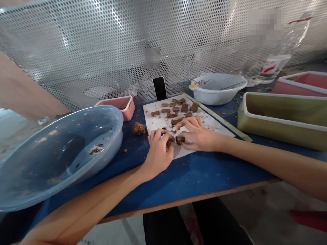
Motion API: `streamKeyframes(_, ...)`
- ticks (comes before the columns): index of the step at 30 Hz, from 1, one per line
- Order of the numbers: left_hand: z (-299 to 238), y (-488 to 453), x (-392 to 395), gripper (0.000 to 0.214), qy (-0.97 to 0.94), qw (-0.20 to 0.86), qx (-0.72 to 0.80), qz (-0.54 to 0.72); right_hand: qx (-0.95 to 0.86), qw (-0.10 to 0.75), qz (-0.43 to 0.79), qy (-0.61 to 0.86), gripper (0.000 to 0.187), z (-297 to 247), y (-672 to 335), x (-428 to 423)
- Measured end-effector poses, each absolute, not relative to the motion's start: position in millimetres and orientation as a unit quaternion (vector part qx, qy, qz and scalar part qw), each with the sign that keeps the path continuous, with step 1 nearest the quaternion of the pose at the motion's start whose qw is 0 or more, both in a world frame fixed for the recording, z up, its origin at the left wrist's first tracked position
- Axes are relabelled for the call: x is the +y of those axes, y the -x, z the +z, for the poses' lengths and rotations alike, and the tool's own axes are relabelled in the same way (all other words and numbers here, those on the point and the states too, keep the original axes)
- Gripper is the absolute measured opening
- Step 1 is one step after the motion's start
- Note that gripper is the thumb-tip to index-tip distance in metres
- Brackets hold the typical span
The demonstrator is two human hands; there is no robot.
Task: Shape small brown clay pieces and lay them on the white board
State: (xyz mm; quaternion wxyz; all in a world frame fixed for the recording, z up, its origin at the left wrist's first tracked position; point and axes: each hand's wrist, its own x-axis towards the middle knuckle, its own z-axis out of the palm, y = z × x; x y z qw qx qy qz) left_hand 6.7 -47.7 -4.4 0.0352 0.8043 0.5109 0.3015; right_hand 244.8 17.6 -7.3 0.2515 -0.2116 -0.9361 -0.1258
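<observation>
Over the near part of a white sheet (217, 127), my left hand (160, 149) curls its fingers and thumb around a small brown piece (171, 139), mostly hidden by the fingers. Close beside it, my right hand (195, 134) has its thumb and fingers closed on another dark brown piece (180, 140). The two held pieces are a small gap apart. Beyond the hands, several blocky brown pieces (171, 115) lie in loose rows on the sheet, with crumbs around them. A rough brown lump (139, 128) rests on the blue table just left of the sheet.
A large blue basin (112, 136) stands at the left, by a small pink box (130, 109). A phone (159, 89) leans against the perforated metal screen. A yellowish strip (217, 115) borders the sheet. Rightward are a white basin (217, 97), a green trough (281, 127) and a bottle (274, 64).
</observation>
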Motion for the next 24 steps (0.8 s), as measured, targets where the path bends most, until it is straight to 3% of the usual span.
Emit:
streamKeyframes(10, -5.1, -6.3, -46.9, 0.021, -0.802, 0.041, 0.507, 0.313, -0.913, 0.289, -0.021, 0.286, 0.013, 0.2, -245.8, 13.6)
streamKeyframes(19, -4.5, -6.3, -46.7, 0.020, -0.803, 0.045, 0.508, 0.309, -0.911, 0.297, -0.056, 0.280, 0.040, 0.6, -247.4, 15.5)
streamKeyframes(24, -5.3, -5.9, -46.8, 0.022, -0.802, 0.048, 0.503, 0.318, -0.897, 0.334, -0.065, 0.283, 0.035, -0.2, -250.2, 17.6)
